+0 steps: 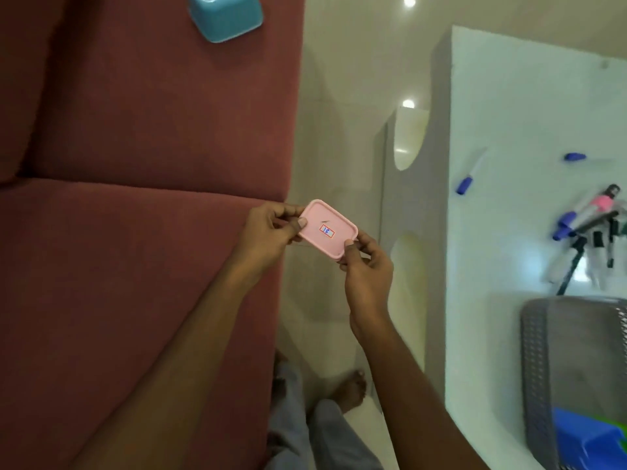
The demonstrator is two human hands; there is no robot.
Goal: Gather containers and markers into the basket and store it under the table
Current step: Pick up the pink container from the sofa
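Over pale floor [342,83], two hands [268,234] [368,269] pinch one pink container [328,229].

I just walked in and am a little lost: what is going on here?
A person pinches a pink container by its edges with the left hand and right hand, between a red sofa and a white table. A teal container lies on the sofa. Markers are scattered on the table, near a grey basket holding a blue container.

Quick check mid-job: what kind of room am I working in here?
Most likely a home living room: a maroon sofa on the left, a white table holding markers and a grey basket, and glossy floor tiles between them.
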